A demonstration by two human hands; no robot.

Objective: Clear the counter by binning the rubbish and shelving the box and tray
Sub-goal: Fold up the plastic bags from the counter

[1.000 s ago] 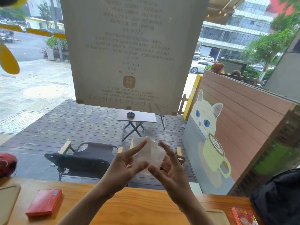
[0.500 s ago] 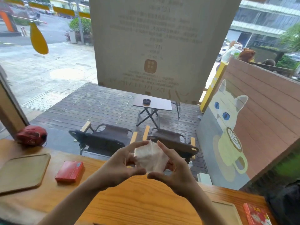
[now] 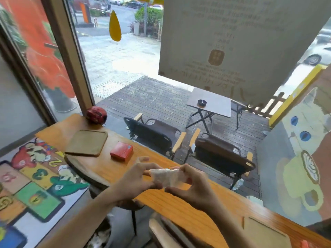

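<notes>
Crumpling a white tissue wad (image 3: 167, 177) between both hands above the near edge of the wooden counter (image 3: 179, 203). Left hand (image 3: 138, 178) and right hand (image 3: 192, 183) each pinch an end. Likely light, soft, easily squashed; one fist round its middle should do. Red box (image 3: 121, 151) and tray (image 3: 86, 142) lie far left, untouched.

A red round object (image 3: 96, 114) sits at the counter's far corner; outside, two chairs (image 3: 154, 135) face a folding table (image 3: 209, 102).
</notes>
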